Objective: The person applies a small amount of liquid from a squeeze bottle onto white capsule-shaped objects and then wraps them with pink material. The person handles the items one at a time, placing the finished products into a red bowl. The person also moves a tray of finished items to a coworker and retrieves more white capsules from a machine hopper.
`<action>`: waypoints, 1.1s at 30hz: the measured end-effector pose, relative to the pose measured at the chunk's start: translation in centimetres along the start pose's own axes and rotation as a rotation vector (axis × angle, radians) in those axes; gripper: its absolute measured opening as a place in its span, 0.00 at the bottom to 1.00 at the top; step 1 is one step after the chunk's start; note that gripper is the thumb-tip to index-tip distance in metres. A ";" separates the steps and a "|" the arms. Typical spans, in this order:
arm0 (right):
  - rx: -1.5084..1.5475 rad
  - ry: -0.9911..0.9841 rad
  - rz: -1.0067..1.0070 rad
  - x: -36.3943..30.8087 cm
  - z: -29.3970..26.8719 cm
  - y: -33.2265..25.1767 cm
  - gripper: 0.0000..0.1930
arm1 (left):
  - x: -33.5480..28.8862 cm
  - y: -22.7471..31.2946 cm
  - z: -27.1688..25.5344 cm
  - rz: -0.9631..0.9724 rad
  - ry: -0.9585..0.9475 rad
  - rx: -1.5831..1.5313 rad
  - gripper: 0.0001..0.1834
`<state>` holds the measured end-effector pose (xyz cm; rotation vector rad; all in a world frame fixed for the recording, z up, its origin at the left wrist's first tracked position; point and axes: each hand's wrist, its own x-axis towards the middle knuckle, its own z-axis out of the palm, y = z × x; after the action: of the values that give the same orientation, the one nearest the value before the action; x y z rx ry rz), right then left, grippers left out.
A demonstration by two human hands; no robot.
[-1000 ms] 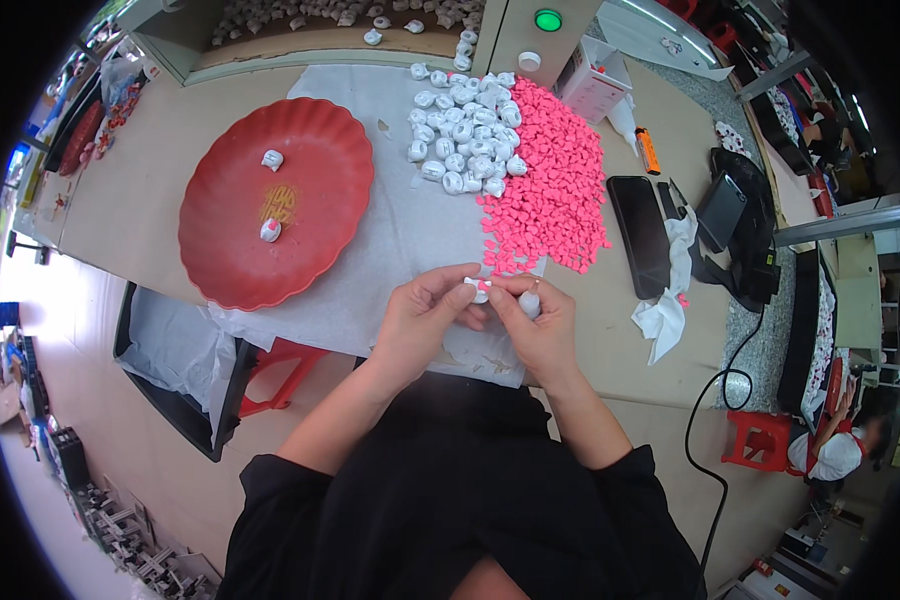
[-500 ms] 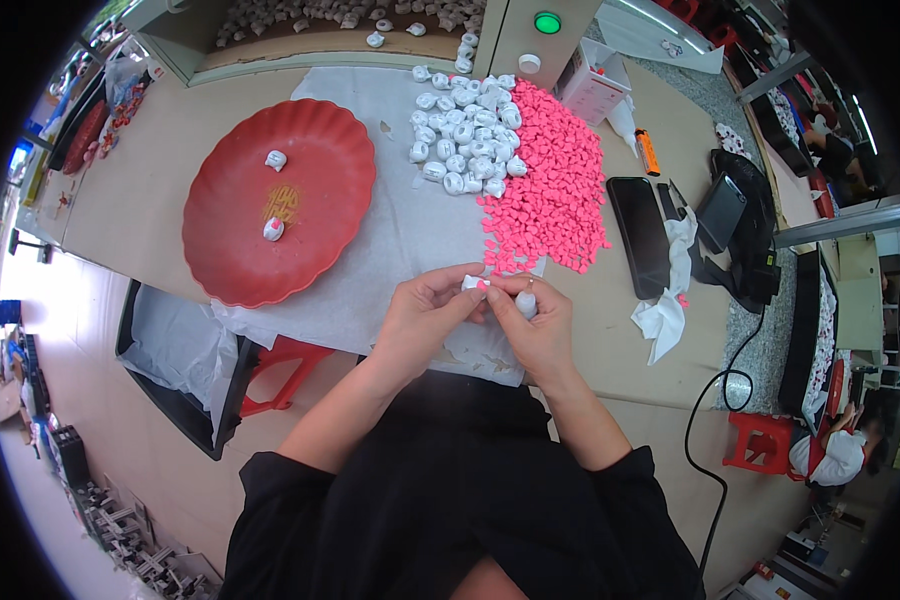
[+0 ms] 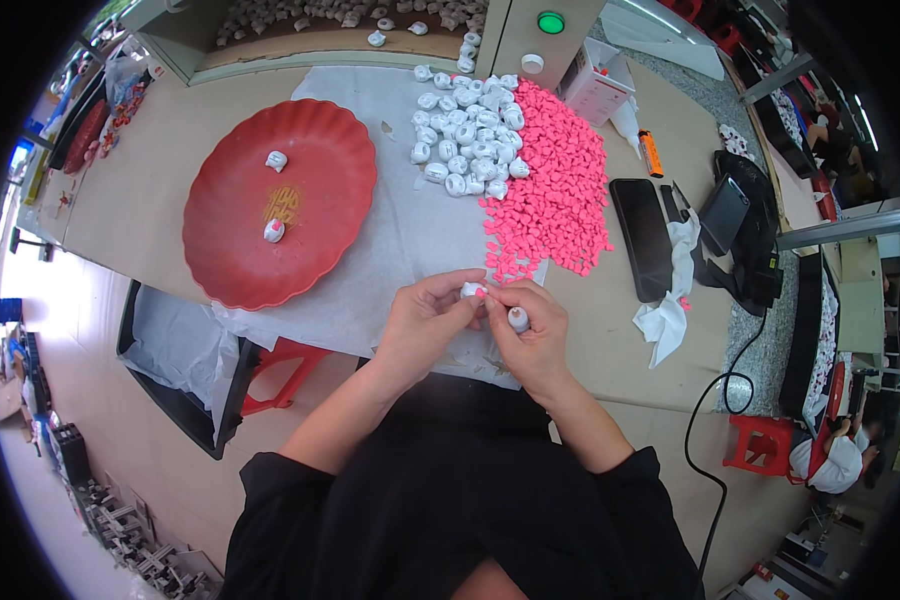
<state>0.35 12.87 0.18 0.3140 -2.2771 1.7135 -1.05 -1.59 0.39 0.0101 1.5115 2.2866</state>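
Close to the table's front edge, my left hand point(image 3: 425, 318) pinches a small white moulded piece point(image 3: 471, 289) between thumb and fingers. A bright pink bit point(image 3: 480, 293) sits against that piece, facing my other hand. The fingertips of my right hand point(image 3: 532, 330) meet at the pink bit. A small white bottle point(image 3: 518, 319) is tucked within the curled fingers of that same hand, its rounded end showing. Just beyond the hands spreads a heap of small pink pieces point(image 3: 550, 190). Left of it lies a cluster of white moulded pieces point(image 3: 470, 135).
A red scalloped plate point(image 3: 330, 200) holds two white pieces, one with pink on it. At right lie a black phone point(image 3: 640, 240), an orange lighter-like stick point(image 3: 651, 154), crumpled tissue point(image 3: 660, 325) and a black bag point(image 3: 755, 220). A lined black tray point(image 3: 185, 345) is lower left.
My right hand has turned slightly, and the bottle in it has shifted left and nearer to me. My left hand keeps its pinch on the white piece with little movement.
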 end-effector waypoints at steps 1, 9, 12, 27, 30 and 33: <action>-0.008 -0.002 -0.008 0.0 0.0 0.0 0.06 | 0.0 0.0 0.0 0.004 0.000 -0.003 0.15; 0.114 0.098 0.116 -0.2 -0.5 -0.2 0.06 | -0.6 4.4 -2.8 0.767 0.561 0.781 0.14; 0.155 0.104 0.124 -0.1 -0.5 -0.1 0.06 | -0.3 7.6 -4.6 0.844 0.746 1.461 0.13; 0.530 0.076 0.415 0.2 -1.6 -0.4 0.18 | 13.4 2.0 -0.9 0.577 0.548 1.052 0.15; 0.563 0.038 0.452 0.5 -1.4 -0.6 0.19 | 10.7 1.5 -0.5 0.529 0.484 0.957 0.13; 0.558 0.027 0.452 0.6 -1.3 -0.5 0.20 | 8.2 0.0 0.1 0.532 0.437 0.950 0.13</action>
<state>0.03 13.95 1.16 -0.1367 -1.9022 2.5512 -8.54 1.14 -1.29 0.2071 2.9885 1.7078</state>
